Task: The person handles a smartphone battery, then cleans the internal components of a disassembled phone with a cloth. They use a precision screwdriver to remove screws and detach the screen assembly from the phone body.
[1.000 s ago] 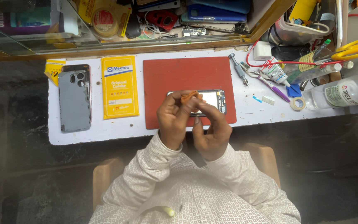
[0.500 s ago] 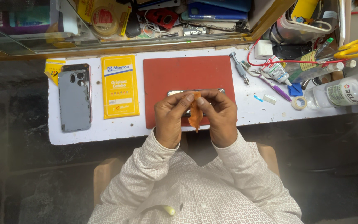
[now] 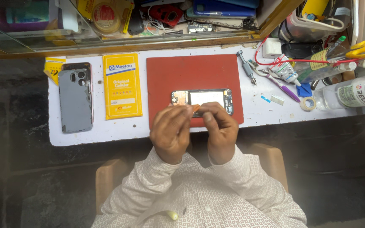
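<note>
We see a small orange strip pinched between the fingers of our left hand and right hand, both closed on it, just above the near edge of the opened phone. The phone lies on a red mat on the white tabletop. A grey back cover and a yellow packet lie to the left.
</note>
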Tool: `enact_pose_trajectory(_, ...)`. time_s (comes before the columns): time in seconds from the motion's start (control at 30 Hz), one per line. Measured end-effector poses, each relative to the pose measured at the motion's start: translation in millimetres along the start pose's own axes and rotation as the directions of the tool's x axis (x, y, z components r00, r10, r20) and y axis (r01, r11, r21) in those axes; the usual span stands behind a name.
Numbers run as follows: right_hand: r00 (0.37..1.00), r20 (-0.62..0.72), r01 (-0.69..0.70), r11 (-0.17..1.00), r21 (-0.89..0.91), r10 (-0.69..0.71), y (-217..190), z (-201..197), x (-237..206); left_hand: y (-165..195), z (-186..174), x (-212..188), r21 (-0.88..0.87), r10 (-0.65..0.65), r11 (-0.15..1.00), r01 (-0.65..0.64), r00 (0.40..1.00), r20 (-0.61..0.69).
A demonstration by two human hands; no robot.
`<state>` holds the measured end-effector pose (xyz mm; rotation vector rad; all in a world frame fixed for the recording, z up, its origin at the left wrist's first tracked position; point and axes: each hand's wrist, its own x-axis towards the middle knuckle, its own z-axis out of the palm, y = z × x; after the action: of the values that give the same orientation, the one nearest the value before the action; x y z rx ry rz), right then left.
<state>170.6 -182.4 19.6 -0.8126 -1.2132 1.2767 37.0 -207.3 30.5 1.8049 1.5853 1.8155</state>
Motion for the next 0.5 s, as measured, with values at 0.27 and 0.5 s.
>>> enact_pose_trajectory(0.27, 0.967, 0.059, -0.254, 0.920, 0.300, 0.248, 7, -6, 2, -6, -13, -3, -0.112, 0.061, 0.993, -0.043, 0.986, 0.158)
enact_pose_trajectory(0.5, 0.977, 0.126, -0.197, 0.951, 0.237, 0.171, 19, -1, -6, -15, -24, -3, -0.235, -0.158, 0.950, 0.204, 0.967, 0.200)
